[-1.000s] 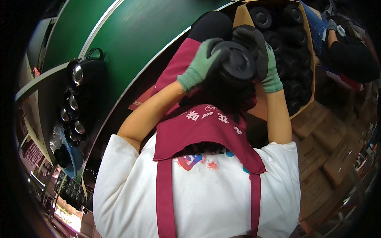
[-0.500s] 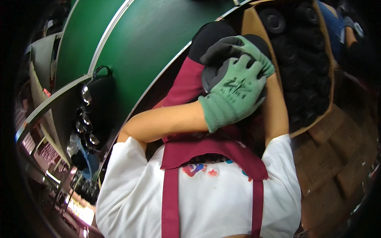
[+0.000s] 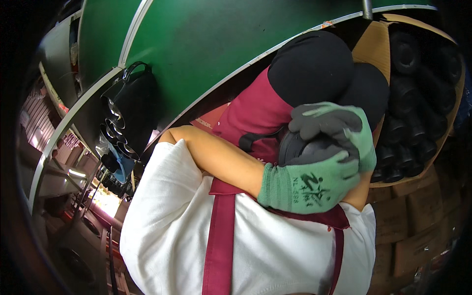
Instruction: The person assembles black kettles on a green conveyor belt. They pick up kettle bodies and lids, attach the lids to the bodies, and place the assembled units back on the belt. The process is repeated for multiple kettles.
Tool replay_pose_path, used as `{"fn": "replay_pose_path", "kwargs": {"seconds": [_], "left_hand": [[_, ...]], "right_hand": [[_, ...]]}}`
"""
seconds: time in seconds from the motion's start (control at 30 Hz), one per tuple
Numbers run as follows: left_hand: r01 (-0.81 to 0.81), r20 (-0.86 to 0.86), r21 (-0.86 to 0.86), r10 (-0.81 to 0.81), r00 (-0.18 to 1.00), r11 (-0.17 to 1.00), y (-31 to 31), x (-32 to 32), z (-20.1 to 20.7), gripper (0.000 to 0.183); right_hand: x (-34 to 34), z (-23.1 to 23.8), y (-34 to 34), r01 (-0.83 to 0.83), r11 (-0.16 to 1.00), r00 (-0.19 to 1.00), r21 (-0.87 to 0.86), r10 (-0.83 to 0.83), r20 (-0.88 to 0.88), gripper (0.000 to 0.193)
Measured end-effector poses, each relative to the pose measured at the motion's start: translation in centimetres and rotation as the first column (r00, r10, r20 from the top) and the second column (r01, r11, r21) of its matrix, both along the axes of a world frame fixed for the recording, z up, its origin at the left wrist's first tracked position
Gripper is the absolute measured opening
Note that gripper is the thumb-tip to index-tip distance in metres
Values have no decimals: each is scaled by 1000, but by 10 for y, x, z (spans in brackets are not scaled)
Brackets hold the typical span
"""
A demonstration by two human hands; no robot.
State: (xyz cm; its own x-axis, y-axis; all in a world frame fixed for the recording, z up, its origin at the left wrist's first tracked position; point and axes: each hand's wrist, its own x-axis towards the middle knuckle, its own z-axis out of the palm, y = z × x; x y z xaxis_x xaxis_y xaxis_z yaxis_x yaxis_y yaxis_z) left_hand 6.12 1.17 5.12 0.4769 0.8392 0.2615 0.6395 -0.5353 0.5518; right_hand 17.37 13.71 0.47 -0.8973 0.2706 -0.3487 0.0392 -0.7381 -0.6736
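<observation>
Both my hands wear green knit gloves with dark grey coated palms, and they are close together in front of my lower chest. A black rounded part [image 3: 291, 148] is clasped between them, most of it covered by the gloves, so its exact kind does not show. My left hand [image 3: 314, 179] wraps it from the near side with fingers curled. Over its far side bends my right hand [image 3: 339, 129], also closed, its fingers pointing left. Below lies my dark red apron [image 3: 250, 110], spread over my lap and black-clad knees [image 3: 314, 64].
A cardboard box [image 3: 376, 46] packed with black cylindrical parts [image 3: 405, 101] stands right of my knees. Ahead runs a green tabletop [image 3: 206, 39] with a metal edge. At left are a black bag [image 3: 140, 98] and shiny round metal pieces [image 3: 115, 115]. Flattened brown cardboard [image 3: 418, 211] covers the floor.
My hands and the black part have come closer to my chest, and more of my knees shows. The right hand's fingers have shifted over the part. The whole view has turned somewhat.
</observation>
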Motion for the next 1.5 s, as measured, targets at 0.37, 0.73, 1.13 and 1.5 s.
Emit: {"fn": "replay_pose_path", "kwargs": {"seconds": [0.37, 0.73, 1.13, 1.5], "left_hand": [[359, 580, -42, -270, 768, 932, -6, -2, -44, 31], [168, 263, -140, -127, 957, 976, -4, 32, 13, 41], [388, 563, -12, -314, 764, 922, -14, 6, -35, 41], [264, 369, -54, -227, 902, 963, -11, 31, 5, 42]], "right_hand": [[38, 35, -8, -86, 938, 893, 336, -76, 443, 37], [-17, -33, 33, -411, 912, 848, -3, 381, -368, 47], [28, 26, -15, -35, 932, 967, 362, -59, 248, 36], [-5, -22, 25, -340, 940, 915, -1, 330, -232, 37]]}}
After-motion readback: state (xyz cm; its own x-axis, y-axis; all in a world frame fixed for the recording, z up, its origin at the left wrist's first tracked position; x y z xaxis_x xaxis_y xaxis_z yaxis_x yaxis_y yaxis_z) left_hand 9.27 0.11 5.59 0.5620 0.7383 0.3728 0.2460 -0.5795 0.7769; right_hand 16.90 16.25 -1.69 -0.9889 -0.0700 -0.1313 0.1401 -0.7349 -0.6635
